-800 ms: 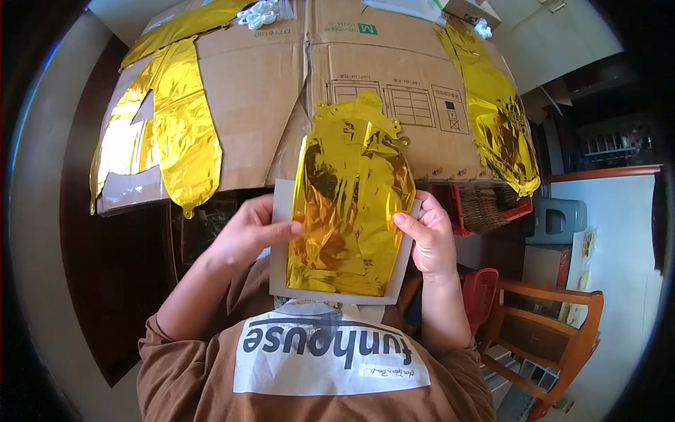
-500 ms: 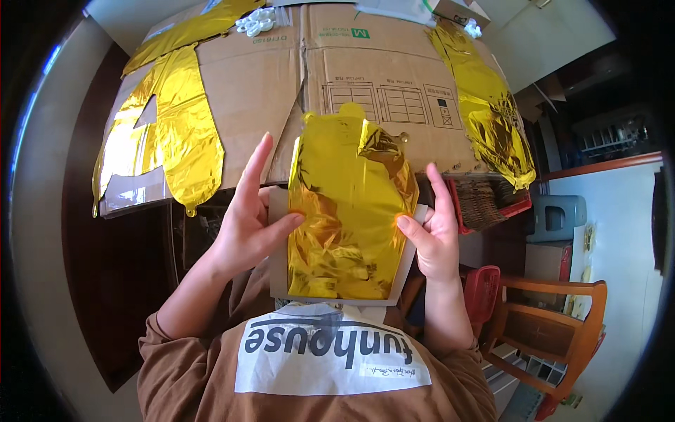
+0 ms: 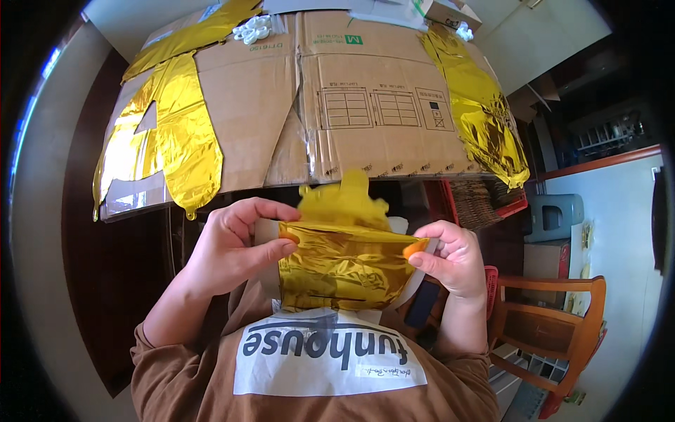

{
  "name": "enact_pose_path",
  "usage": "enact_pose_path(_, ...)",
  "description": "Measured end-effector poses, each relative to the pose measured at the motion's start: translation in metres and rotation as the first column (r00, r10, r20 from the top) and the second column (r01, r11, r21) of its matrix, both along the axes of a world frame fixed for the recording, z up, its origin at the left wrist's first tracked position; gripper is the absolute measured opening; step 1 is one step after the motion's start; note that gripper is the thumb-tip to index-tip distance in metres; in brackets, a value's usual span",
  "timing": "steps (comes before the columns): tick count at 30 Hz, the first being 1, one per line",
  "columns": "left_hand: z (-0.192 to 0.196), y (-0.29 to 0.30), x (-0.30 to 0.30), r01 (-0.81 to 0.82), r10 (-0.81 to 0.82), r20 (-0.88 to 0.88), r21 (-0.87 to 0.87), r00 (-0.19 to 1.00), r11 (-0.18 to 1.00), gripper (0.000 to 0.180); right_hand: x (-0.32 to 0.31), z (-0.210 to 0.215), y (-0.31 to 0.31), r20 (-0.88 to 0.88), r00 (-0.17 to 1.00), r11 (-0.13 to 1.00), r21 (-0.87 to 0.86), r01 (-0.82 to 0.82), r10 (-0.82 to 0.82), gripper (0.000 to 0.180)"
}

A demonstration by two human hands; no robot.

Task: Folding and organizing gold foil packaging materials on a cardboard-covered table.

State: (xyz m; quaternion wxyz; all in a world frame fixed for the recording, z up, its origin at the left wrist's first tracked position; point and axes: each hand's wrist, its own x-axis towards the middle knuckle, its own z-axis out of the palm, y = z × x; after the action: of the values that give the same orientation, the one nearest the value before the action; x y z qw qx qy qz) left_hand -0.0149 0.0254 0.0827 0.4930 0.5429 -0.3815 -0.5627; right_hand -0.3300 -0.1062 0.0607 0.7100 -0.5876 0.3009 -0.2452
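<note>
Close to my chest, a flat deflated gold foil balloon lies over a pale grey-white card that shows at both sides. My left hand pinches the left side of the foil and card between thumb and fingers. On the opposite side, my right hand is closed in the same way. Between the hands the foil is bent along a straight crease. Its far part hangs beyond that crease, blurred, near the table edge. Whatever lies under the card is hidden.
Ahead, a table covered with cardboard bears a letter-shaped gold foil balloon at left and another gold foil balloon at right. White ribbon rolls sit at the back. A wooden chair and a red basket stand right.
The foil and card, upright and nearly flat before, have come lower and tipped, with the foil's top now bent away over a crease. My fingers, formerly stretched out, have curled into a pinch.
</note>
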Motion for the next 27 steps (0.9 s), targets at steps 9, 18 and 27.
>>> enact_pose_path(9, -0.032, 0.006, 0.012, 0.006, 0.001, -0.141, 0.049, 0.990, 0.999, 0.020, 0.006, -0.006, 0.002, -0.021, 0.998, 0.995, -0.085, 0.061, -0.063, 0.008)
enact_pose_path(18, -0.070, -0.039, -0.002, -0.239, 0.256, 0.175, -0.113, 0.951, 0.964, 0.022, 0.047, -0.074, -0.045, -0.008, 0.987, 0.983, -0.082, 0.162, -0.163, 0.020)
enact_pose_path(27, -0.046, -0.200, 0.048, -0.084, -0.064, 0.449, 0.303, 0.891, 0.949, 0.039, 0.094, -0.044, -0.225, -0.533, 0.846, 0.986, -0.144, -0.079, -0.010, 0.028)
